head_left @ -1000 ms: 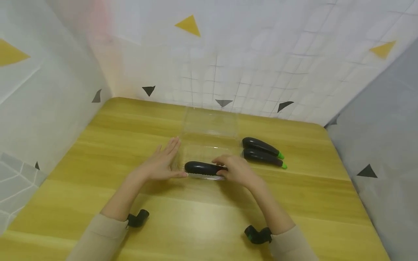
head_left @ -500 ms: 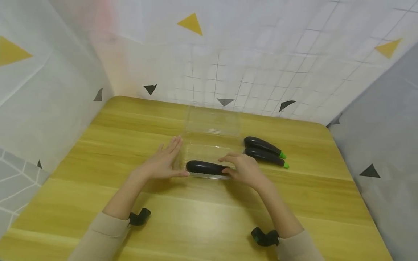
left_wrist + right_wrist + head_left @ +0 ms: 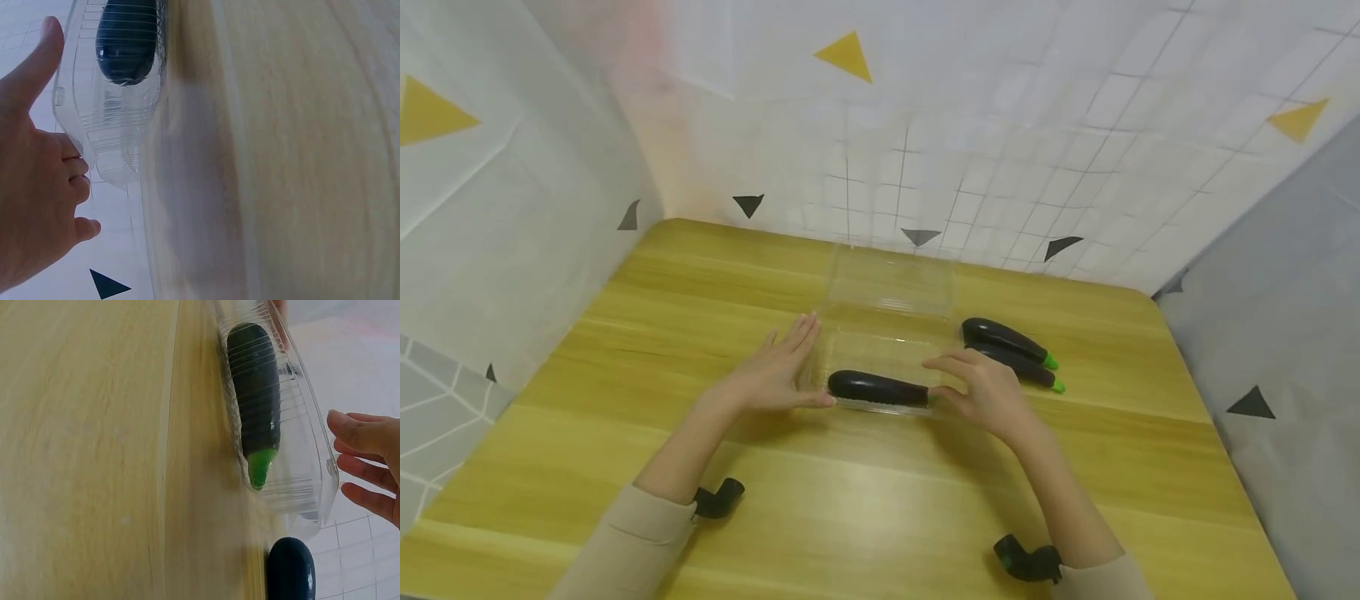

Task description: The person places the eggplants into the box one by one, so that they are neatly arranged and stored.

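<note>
A clear plastic clamshell box (image 3: 880,348) lies unfolded on the table, its lid (image 3: 891,279) laid back toward the wall. Inside, along the near side, rests one dark eggplant (image 3: 877,388); its green stem (image 3: 260,465) shows through the box wall in the right wrist view. My left hand (image 3: 771,375) rests against the box's left side, thumb at the near corner and fingers stretched along the rim. At the right rim, my right hand (image 3: 988,392) hovers with loosely bent fingers and holds nothing; in the right wrist view its fingertips (image 3: 347,461) are right at the rim.
To the right of the box, two more eggplants (image 3: 1006,337) with green stems lie side by side, the nearer one partly covered by the right hand. White patterned sheeting (image 3: 1030,150) stands behind the wooden table (image 3: 865,508) and at both sides.
My right hand has released the eggplant's right end and moved right to the box's rim. The eggplant stays in the box. My left hand keeps its place.
</note>
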The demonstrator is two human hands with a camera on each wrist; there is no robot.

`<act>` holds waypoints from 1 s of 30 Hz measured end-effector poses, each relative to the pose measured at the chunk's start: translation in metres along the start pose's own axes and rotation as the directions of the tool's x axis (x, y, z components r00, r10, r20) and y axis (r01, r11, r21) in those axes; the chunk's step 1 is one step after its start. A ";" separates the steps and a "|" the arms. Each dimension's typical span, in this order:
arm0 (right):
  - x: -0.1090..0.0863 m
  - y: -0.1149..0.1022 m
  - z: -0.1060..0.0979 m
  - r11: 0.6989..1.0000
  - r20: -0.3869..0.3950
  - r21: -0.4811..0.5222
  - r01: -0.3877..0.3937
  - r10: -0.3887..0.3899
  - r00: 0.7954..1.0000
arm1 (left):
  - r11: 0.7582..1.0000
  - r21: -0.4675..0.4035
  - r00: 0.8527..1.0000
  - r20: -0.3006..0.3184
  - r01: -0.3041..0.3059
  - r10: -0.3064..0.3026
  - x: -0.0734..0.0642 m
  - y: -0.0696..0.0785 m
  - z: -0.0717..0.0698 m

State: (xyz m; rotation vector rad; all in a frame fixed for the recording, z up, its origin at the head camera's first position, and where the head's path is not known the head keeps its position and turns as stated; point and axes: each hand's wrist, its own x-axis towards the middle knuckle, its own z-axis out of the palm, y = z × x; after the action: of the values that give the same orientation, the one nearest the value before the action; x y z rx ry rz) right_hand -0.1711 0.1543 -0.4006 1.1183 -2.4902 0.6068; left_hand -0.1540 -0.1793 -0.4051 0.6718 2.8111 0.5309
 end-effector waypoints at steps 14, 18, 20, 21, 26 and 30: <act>-0.006 0.005 -0.010 1.000 -0.059 -0.013 0.029 -0.029 0.998 | 1.000 0.012 1.000 -0.009 -0.009 0.009 0.002 0.001 0.000; -0.009 0.009 -0.015 1.000 -0.090 0.003 0.009 -0.008 0.996 | 1.000 0.013 1.000 -0.006 -0.007 0.007 0.001 0.001 0.000; -0.011 0.012 -0.018 1.000 -0.101 0.022 -0.020 0.022 0.995 | 1.000 0.015 1.000 -0.005 -0.008 0.008 0.000 0.001 0.000; -0.013 0.014 -0.020 0.999 -0.106 0.033 -0.035 0.038 0.994 | 1.000 0.016 1.000 -0.005 -0.010 0.010 0.000 0.000 0.001; -0.024 0.024 -0.032 0.994 -0.131 0.068 -0.089 0.097 0.987 | 1.000 0.007 1.000 -0.013 -0.022 0.022 0.000 -0.001 0.002; -0.030 0.031 -0.040 0.992 -0.141 0.086 -0.093 0.105 0.984 | 1.000 0.000 1.000 -0.015 -0.020 0.020 -0.001 -0.001 0.002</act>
State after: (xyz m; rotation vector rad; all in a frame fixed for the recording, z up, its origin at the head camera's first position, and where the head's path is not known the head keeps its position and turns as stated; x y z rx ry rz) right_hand -0.1706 0.2121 -0.3887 0.9454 -2.4256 0.7927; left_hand -0.1531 -0.1798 -0.4071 0.6990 2.8210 0.5425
